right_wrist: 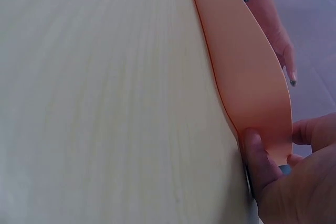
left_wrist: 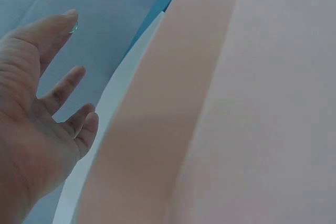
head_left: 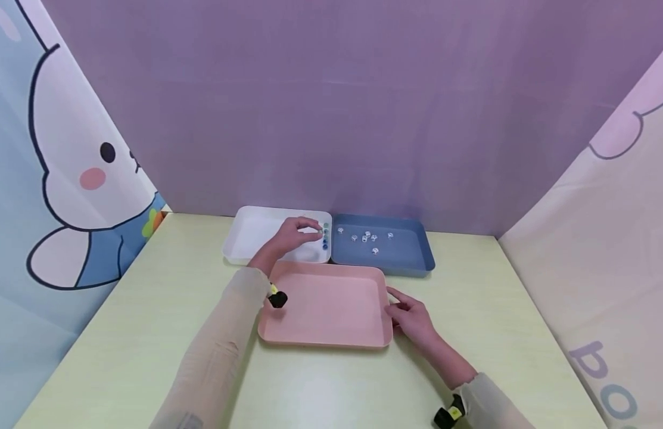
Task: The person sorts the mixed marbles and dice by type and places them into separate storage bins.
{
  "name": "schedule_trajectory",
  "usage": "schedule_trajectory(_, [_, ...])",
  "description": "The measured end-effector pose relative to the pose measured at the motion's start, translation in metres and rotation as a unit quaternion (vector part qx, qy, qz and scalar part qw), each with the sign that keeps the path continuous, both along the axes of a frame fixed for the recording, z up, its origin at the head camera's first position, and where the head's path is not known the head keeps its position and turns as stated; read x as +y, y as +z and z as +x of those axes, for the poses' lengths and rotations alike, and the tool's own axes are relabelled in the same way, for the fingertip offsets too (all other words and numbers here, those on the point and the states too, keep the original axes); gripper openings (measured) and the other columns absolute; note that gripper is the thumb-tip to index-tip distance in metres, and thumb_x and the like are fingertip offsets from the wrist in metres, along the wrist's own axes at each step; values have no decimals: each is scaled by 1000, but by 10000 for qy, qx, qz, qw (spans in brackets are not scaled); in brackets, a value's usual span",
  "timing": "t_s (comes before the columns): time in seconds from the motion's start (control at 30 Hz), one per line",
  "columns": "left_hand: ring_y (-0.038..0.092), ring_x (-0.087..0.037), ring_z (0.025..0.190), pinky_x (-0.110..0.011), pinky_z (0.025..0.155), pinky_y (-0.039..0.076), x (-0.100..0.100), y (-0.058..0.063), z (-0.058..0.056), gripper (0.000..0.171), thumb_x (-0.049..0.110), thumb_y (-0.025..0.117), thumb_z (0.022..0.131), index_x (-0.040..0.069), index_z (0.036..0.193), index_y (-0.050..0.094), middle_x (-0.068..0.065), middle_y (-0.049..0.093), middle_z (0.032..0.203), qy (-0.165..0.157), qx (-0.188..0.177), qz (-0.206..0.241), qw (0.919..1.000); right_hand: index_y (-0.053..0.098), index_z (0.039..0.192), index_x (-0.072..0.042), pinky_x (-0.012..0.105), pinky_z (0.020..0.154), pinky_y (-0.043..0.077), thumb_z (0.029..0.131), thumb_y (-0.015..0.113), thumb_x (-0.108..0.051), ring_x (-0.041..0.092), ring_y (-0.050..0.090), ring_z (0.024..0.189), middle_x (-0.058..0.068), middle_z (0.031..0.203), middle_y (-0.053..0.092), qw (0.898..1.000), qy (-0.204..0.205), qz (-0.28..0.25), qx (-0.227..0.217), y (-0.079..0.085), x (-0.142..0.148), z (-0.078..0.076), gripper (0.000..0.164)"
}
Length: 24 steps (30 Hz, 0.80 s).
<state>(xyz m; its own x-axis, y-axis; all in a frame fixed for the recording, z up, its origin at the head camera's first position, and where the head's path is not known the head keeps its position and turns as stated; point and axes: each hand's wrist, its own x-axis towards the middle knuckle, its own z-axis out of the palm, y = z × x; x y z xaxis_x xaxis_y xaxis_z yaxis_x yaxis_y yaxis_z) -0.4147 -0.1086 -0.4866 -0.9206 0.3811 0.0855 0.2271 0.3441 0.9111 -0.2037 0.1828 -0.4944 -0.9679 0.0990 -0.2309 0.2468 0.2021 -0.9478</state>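
Observation:
My left hand [head_left: 291,237] reaches over the white tray [head_left: 251,235], thumb and index finger pinching a small clear-green glass bead [left_wrist: 74,28]; its other fingers are spread and bent. Beside those fingertips, a short column of green and blue glass beads [head_left: 325,243] runs along the tray's right side. My right hand [head_left: 414,320] holds the right end of the pink tray [head_left: 331,304]. In the right wrist view its thumb [right_wrist: 256,150] lies against the tray's outer wall, with other fingers at the rim. Nothing lies inside the pink tray.
A blue tray [head_left: 411,253] adjoins the white tray on the right, with several small white dice-like pieces [head_left: 374,238] scattered in it. Behind both trays rises a purple backdrop [head_left: 331,119]. Printed curtains flank the pale wooden table [head_left: 470,286].

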Motion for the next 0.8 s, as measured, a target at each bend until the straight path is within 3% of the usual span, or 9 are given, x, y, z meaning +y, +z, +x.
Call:
schedule_trajectory(0.27, [44,-20,111,-42,92,36,5,-4,1,24,26,69,76,15,97,68,4,56,110,-81,-112,2,9999,51,126,-16,36,52,50,81,61,-10,25,60,64,17,89,61,10000,22,-90,-17,2,0,1,46])
schedule_trajectory(0.57, [43,-15,111,-41,91,36,10,-11,-1,30,28,69,76,11,101,67,6,55,111,-198,-94,-128,9997,49,127,-15,38,55,51,82,60,-7,30,60,69,20,95,60,9994,-46,-269,-233,12,-4,4,47])
schedule_trajectory(0.8, [39,-18,116,-45,95,32,12,-8,3,32,29,67,78,12,106,65,5,54,114,-186,-149,-293,9993,51,125,-18,36,54,51,80,62,-9,26,61,68,17,94,61,9997,-79,-113,-184,4,-2,1,47])
